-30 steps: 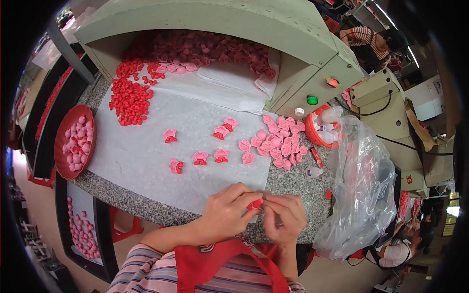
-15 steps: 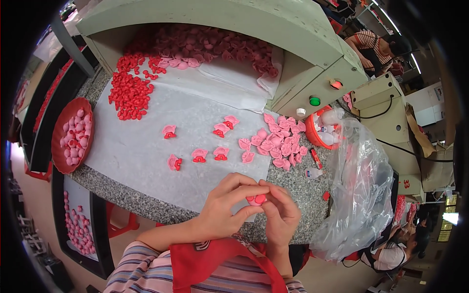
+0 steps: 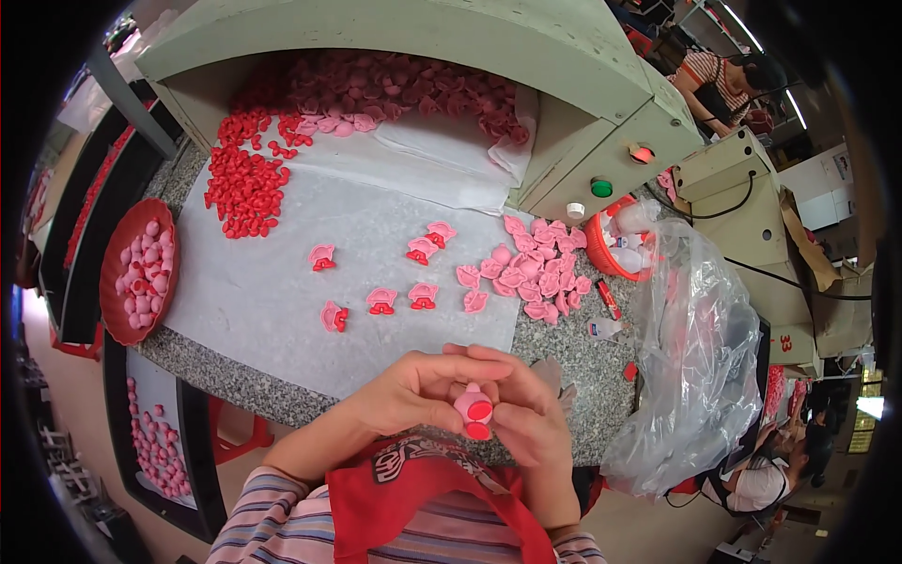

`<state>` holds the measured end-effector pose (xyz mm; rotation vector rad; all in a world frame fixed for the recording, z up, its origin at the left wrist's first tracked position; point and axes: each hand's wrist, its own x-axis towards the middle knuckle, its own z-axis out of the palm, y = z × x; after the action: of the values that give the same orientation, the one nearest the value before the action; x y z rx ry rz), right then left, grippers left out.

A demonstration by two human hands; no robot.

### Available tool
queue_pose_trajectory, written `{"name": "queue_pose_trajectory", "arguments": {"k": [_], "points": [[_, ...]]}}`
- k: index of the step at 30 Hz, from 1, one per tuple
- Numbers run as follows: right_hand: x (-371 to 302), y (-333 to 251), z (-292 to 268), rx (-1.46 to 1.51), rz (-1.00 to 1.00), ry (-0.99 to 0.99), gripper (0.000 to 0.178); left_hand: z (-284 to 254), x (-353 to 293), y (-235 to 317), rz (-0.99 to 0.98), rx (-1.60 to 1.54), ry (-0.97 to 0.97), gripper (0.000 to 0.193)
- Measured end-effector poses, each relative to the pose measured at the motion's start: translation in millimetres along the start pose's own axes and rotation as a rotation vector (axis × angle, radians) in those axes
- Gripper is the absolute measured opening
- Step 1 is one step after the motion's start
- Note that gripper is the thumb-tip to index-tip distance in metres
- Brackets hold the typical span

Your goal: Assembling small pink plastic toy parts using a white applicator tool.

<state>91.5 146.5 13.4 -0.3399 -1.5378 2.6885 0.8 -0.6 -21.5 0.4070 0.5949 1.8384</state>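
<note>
Both hands meet over the front edge of the granite worktop [image 3: 235, 381]. My left hand [image 3: 413, 390] and my right hand [image 3: 526, 414] pinch together a small pink toy piece with red parts [image 3: 474, 411]. Several finished pink-and-red pieces [image 3: 381, 301] lie spread on the white sheet [image 3: 282, 273] just beyond the hands. To the right of them is a heap of plain pink pieces [image 3: 536, 273]. A pile of small red parts [image 3: 246, 183] sits at the sheet's far left.
A red round tray [image 3: 139, 273] of pink pieces stands at the left. More pink pieces fill the green hood's opening [image 3: 395, 94] at the back. A clear plastic bag [image 3: 695, 357] hangs at the right beside a red basket [image 3: 611, 249]. Other people work at the right.
Both hands have drawn back from the table edge toward my chest, turning the pink piece so its red parts face the camera.
</note>
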Motion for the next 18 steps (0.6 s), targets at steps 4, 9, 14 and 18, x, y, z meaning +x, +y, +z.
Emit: {"name": "queue_pose_trajectory", "arguments": {"k": [4,9,14,18], "points": [[2.6,-8.4,-4.2,-0.017,0.264,-0.12,0.061,-12.5,-0.4,-7.0,0.079,-0.075,-0.066,0.041],[3.4,-10.9,-1.3,-0.038,0.231,-0.114,0.06,-12.8,-0.5,-5.3,-0.028,-0.154,0.018,0.041],[1.3,-12.3,-1.2,-0.071,0.234,-0.117,0.057,-12.8,-1.0,-6.3,-0.002,-0.114,0.013,0.039],[0.6,-10.6,-1.1,-0.076,0.197,-0.133,0.055,-12.9,-2.4,-6.5,-0.005,-0.102,0.037,0.04]]}}
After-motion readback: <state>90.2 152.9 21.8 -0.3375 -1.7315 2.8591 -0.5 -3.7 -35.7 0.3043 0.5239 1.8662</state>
